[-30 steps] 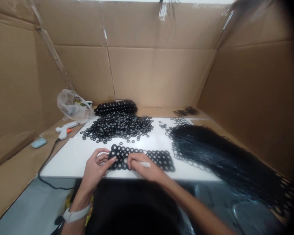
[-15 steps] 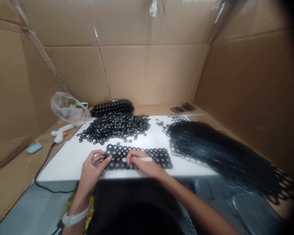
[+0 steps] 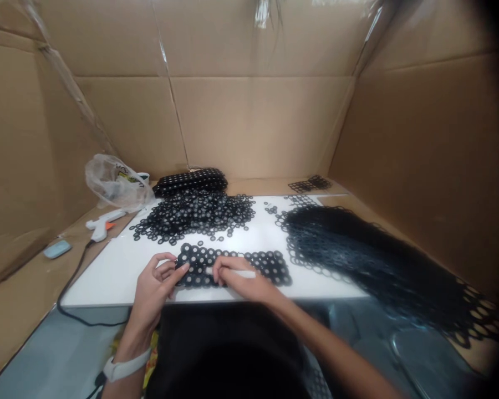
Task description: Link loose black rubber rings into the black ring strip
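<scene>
A long black panel of joined rings with pale round centres (image 3: 272, 269) lies flat near the front edge of the white table. My left hand (image 3: 158, 280) pinches its left end, thumb on top and the other fingers curled at the side. Over the middle of the panel, my right hand (image 3: 235, 274) is closed round a slim white pen-like tool (image 3: 246, 273). The tool's tip points left, low over the panel; whether it touches cannot be made out. Part of the panel is hidden under my right hand.
Behind the panel is a heap of loose black rings (image 3: 191, 216), with a stack of dotted black panels (image 3: 195, 180) beyond. A large pile of black mesh (image 3: 357, 255) covers the right side. At left are a glue gun (image 3: 102, 226), a plastic bag (image 3: 116, 185) and a pale blue case (image 3: 57, 249).
Both hands stay at nearly the same places on the panel. My right hand and the white tool have shifted very slightly left; the whole view has moved a touch.
</scene>
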A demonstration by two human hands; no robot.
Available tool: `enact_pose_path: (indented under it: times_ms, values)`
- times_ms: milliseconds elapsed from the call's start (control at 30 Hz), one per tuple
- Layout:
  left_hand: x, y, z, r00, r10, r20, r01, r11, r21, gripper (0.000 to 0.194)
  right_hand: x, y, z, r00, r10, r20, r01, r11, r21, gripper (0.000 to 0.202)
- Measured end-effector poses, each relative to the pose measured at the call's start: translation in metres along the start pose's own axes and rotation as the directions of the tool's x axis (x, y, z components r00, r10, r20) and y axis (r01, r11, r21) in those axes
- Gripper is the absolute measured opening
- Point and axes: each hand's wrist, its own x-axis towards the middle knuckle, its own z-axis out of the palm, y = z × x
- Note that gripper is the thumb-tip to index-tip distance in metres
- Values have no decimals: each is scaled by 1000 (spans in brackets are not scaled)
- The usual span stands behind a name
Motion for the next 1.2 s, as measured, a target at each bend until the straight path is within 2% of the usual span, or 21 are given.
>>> enact_pose_path:
  times_ms: [133, 333, 433, 533, 667, 1200]
  values:
    - [-2, 0, 0, 1000, 7, 15, -7, 999, -37, 57, -3, 1, 4, 985, -165, 55, 171, 975, -145, 22]
    - [-1, -2, 0, 999, 33, -13, -34, 999, -6, 57, -4, 3, 9, 976, -214, 29, 216, 958, -186, 23]
    - [0, -3, 1, 999, 34, -32, -34, 999, 16, 61, -2, 2, 6, 987, -163, 13, 163, 977, -134, 24]
    - [0, -2, 2, 998, 28, -49, -27, 999, 27, 63, 0, 1, 3, 999, -19, -51, 19, 1000, -4, 26]
    - [0, -2, 1, 998, 34, -61, -31, 998, 46, 63, 1, 3, 0, 985, 139, -100, -122, 981, 152, 23]
    - [0, -1, -2, 999, 3, -39, -4, 1000, -26, 61, -2, 6, -1, 968, 169, -184, -117, 958, 260, 19]
